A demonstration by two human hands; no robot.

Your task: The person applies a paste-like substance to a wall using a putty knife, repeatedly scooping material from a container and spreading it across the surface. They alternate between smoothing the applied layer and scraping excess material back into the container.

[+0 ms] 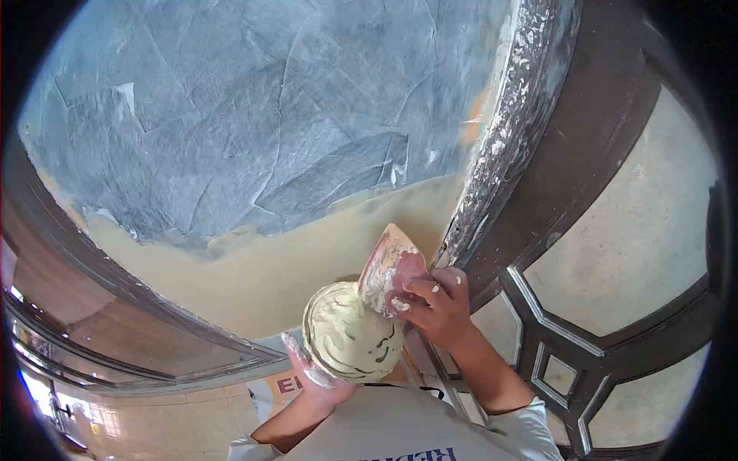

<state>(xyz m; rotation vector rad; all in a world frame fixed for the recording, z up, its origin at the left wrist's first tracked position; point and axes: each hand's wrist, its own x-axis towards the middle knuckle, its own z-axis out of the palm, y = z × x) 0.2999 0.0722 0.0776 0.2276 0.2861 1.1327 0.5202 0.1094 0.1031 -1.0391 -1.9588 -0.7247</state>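
One container of pale paste rests in the cupped left hand; one pointed scraper, gripped by the right hand, meets its rim. Beyond: one wall, beige below, coated grey above.

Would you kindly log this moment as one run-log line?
left hand: holding round container of pale paste | right hand: holding smeared scraper at container's edge | wall: grey coating above, tan band below

Two hands, one filled bowl and one scraper.
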